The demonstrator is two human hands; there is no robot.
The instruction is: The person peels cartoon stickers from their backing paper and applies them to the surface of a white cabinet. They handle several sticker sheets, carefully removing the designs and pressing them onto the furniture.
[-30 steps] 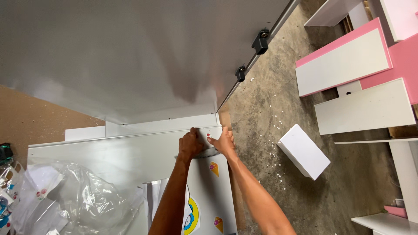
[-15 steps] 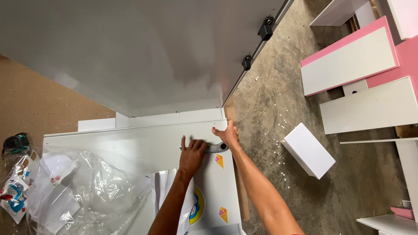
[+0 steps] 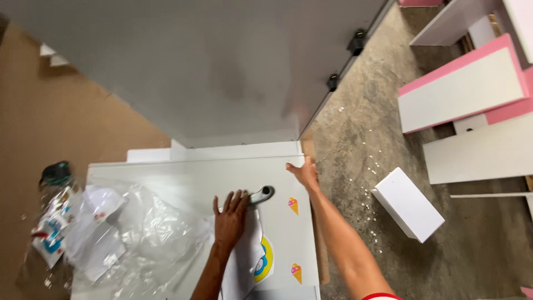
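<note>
I see a small grey metal tool (image 3: 260, 195) lying flat on the white panel (image 3: 183, 178), its long axis running from the ringed end on the right down-left toward my left hand (image 3: 230, 218). That hand rests palm-down with fingers spread, fingertips touching the tool's near end but not closed around it, so it holds nothing. My right hand (image 3: 302, 173) is further off, up and to the right of the tool, open and pressed flat against the panel's right edge, also gripping nothing. Just right of the tool sits an ice-cream cone sticker (image 3: 293, 205); a second cone sticker (image 3: 297, 272) lies below it, with a round blue and yellow sticker (image 3: 264, 260) partly under a white sheet. Left of the tool, crumpled clear plastic wrap (image 3: 139, 233) spreads over the panel. Well right of the tool, on the concrete floor (image 3: 377, 128), lies a plain white box (image 3: 408, 204).
</note>
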